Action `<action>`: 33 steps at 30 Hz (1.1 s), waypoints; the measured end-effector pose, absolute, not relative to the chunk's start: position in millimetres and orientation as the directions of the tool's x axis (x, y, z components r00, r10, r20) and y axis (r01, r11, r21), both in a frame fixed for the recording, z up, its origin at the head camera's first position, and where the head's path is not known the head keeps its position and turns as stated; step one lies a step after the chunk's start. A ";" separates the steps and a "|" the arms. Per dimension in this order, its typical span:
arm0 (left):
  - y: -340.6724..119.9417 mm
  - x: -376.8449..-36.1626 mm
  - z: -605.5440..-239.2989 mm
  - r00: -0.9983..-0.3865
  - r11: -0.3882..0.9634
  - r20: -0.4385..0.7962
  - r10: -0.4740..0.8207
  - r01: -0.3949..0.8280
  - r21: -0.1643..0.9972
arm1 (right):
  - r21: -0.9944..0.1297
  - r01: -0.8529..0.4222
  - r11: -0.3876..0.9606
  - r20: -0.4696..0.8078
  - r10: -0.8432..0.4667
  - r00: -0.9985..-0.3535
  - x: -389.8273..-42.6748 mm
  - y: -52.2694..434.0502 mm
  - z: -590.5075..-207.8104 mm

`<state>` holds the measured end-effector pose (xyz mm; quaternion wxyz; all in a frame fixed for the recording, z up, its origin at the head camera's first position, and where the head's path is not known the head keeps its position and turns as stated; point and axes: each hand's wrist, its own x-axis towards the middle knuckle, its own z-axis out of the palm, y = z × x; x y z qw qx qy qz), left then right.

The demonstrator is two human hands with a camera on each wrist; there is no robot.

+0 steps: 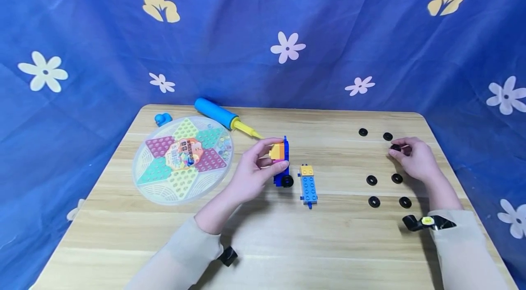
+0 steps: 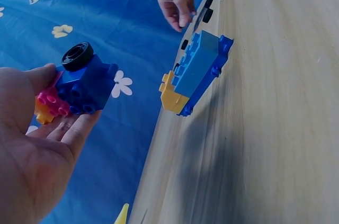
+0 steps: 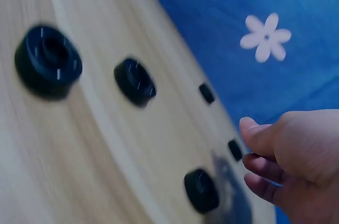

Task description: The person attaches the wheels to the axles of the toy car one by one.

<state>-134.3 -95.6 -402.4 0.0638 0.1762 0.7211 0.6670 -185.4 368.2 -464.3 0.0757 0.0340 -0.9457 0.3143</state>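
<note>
My left hand [image 1: 274, 156] grips a small block of blue, orange, yellow and pink bricks [image 1: 281, 158] just above the wooden table [image 1: 263, 244]. A black wheel [image 2: 77, 56] sits on the block's blue end. To its right lies a long blue brick base with a yellow brick [image 1: 307, 184], also in the left wrist view [image 2: 198, 70]. At the right, my right hand [image 1: 395, 150] pinches a black wheel [image 1: 395, 147] with curled fingers. Several more loose black wheels [image 1: 371, 180] lie around that hand, some large in the right wrist view [image 3: 47, 60].
A round clear case with a coloured star board [image 1: 182, 157] lies left of my left hand. Behind it lie a blue and yellow pump [image 1: 223, 116] and a small blue object [image 1: 162, 119]. Blue flowered cloth [image 1: 287, 29] hangs behind and around the table.
</note>
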 end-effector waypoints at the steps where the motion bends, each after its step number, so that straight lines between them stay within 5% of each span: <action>1: -95.0 -134.4 -402.4 -0.930 0.052 0.141 0.340 0.168 0.984 | -0.593 -0.123 0.796 0.178 -0.019 -0.984 -183.7 366.4 -460.3; 21: -84.7 -133.9 -397.3 -0.924 0.046 0.118 0.363 0.144 0.988 | -0.593 -0.383 0.708 0.413 -0.141 -0.900 -158.4 295.1 -387.0; 33: -79.9 -134.7 -396.2 -0.913 0.015 0.138 0.384 0.156 0.988 | -0.643 -0.550 0.533 0.533 -0.204 -0.821 -143.0 259.5 -364.4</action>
